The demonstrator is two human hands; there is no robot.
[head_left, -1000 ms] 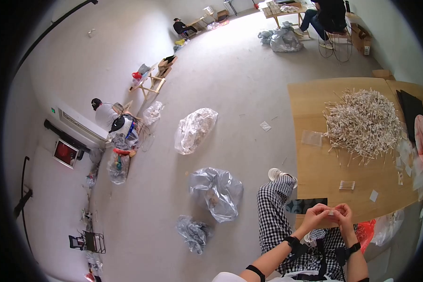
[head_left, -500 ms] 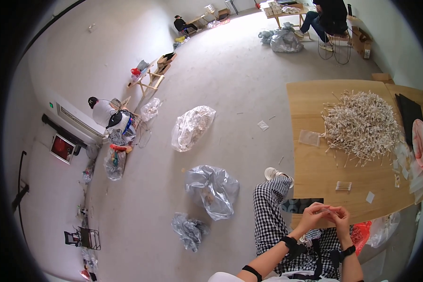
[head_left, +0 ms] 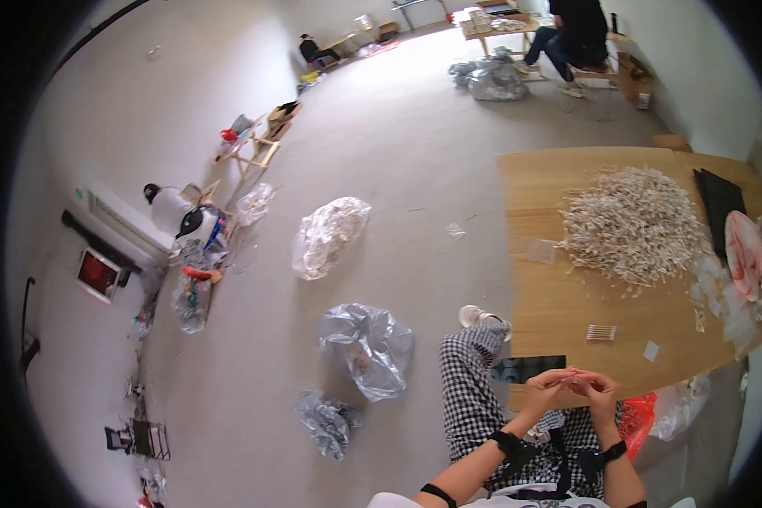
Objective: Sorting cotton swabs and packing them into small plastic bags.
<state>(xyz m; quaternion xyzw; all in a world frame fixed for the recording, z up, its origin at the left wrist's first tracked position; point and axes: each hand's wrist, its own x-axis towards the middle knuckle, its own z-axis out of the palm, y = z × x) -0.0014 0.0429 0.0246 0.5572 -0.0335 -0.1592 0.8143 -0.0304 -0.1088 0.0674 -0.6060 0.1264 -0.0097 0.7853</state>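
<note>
**Two hands meeting over the near edge of the wooden table**

I am watching the left hand (head_left: 549,385) and the right hand (head_left: 599,388) coming together, fingertips touching, just above the near edge of the wooden table (head_left: 559,296). The fingers of both hands are curling inward and pinching a small pale item (head_left: 574,375) between them; it is too small for me to tell what it is. Both wrists are wearing dark bands. Beneath the forearms, a leg in checked trousers (head_left: 470,389) is stretching toward a white shoe (head_left: 479,317) on the floor.

On the table, a small bundle of pale sticks (head_left: 601,332) is lying just beyond the hands, with a little white square (head_left: 650,350) near it. Farther back, a large heap of pale sticks (head_left: 631,224) is covering the middle of the tabletop. A flat dark slab (head_left: 529,367) is lying at the table's near edge, just left of the hands.

On the floor to the left, crumpled clear plastic bags (head_left: 366,347) are lying well apart from the table.
</note>
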